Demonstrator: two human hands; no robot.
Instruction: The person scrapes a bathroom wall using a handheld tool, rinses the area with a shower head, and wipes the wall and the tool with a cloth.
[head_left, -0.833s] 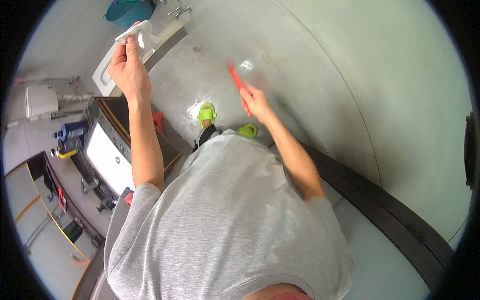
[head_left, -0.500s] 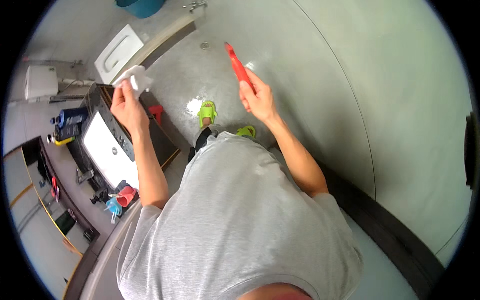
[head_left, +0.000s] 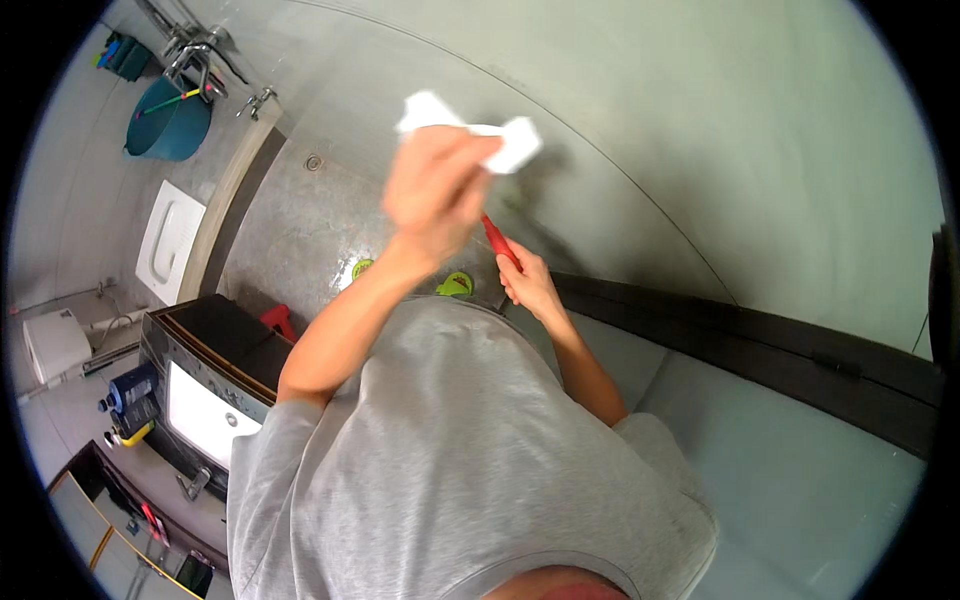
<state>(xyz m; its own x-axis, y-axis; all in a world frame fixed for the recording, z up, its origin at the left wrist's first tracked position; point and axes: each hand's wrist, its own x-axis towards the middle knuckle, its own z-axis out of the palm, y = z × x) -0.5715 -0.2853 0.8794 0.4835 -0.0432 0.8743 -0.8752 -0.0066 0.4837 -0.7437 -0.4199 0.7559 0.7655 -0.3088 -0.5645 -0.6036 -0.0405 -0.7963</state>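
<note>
My left hand (head_left: 430,190), slightly blurred, is raised in front of the pale grey-green wall. Its closed fingers grip a crumpled white tissue (head_left: 518,146), which sticks out above and to the right of them. Whether the tissue touches the wall I cannot tell. Lower and a little to the right, my right hand (head_left: 530,286) is wrapped round a slim red tool (head_left: 498,240). The tool points up and left, and its far end is hidden behind my left hand.
A dark vanity with a white basin (head_left: 205,408) and several bottles (head_left: 132,400) stands at left. Beyond it are a squat toilet (head_left: 170,240), a blue bucket (head_left: 170,125) and taps. A dark sill (head_left: 760,355) runs along the wall's foot. My green slippers (head_left: 456,284) are on the floor.
My left hand has swung right with the tissue, from beside the vanity to before the wall. The red tool has come lower and nearer my body. The view has turned right.
</note>
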